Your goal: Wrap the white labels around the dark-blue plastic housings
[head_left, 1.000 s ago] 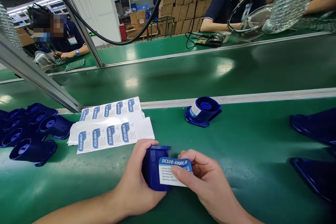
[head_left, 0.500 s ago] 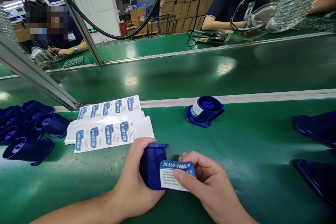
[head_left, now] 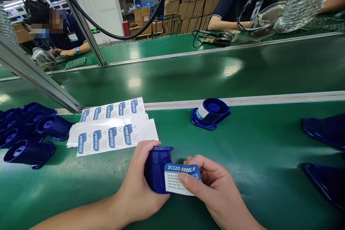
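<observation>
My left hand (head_left: pixel 140 187) is wrapped round a dark blue plastic housing (head_left: pixel 157 172), tilted so its ribbed side faces up. Between the thumb and fingers of my right hand (head_left: pixel 218 190) is a blue and white label (head_left: pixel 175 183) printed "DC52Q-5000L/H". The label's left edge overlaps the side of the housing; whether it sticks there I cannot tell. Beyond my hands stands another blue housing (head_left: pixel 212 109) that carries a white label on its side. Sheets of the same labels (head_left: pixel 115 138) lie to the left, just past my left hand.
Several blue housings (head_left: pixel 24 152) crowd the left of the green bench (head_left: pixel 102 176). More dark blue parts (head_left: pixel 326 183) sit at the right edge. A metal post (head_left: pixel 45 79) rises at the left. Across the bench two people work, one beside a bubble-wrap bundle (head_left: pixel 302 12).
Both hands hold almost the same pose, and the label has barely shifted against the housing. The person at the far left has moved their head slightly.
</observation>
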Tool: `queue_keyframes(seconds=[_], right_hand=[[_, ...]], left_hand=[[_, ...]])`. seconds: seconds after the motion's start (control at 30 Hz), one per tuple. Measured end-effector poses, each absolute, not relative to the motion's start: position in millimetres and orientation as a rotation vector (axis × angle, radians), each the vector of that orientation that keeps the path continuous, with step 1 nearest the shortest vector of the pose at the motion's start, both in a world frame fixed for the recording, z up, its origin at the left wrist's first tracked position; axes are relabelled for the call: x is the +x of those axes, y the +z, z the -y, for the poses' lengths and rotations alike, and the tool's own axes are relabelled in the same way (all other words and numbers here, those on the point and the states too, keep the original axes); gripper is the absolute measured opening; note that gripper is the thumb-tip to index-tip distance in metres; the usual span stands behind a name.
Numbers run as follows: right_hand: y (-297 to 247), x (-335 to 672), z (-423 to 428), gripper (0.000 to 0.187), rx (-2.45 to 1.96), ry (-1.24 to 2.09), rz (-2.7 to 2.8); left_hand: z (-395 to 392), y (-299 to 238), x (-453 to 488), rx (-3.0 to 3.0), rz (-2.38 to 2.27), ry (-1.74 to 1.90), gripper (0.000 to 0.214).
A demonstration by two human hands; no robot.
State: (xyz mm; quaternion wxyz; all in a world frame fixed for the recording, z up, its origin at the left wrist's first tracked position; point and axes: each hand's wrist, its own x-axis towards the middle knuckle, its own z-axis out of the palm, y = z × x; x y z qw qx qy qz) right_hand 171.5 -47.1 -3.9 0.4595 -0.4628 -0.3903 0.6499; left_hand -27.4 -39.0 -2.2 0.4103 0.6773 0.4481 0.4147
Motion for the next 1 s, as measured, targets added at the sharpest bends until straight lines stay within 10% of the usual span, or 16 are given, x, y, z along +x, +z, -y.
queue_keyframes(seconds=[1.0], right_hand=[[4, 164, 51, 0.040, -1.194, 1.568, 0.826]], left_hand=[[40, -1, -27, 1.694, -1.122, 1.047, 0.078]])
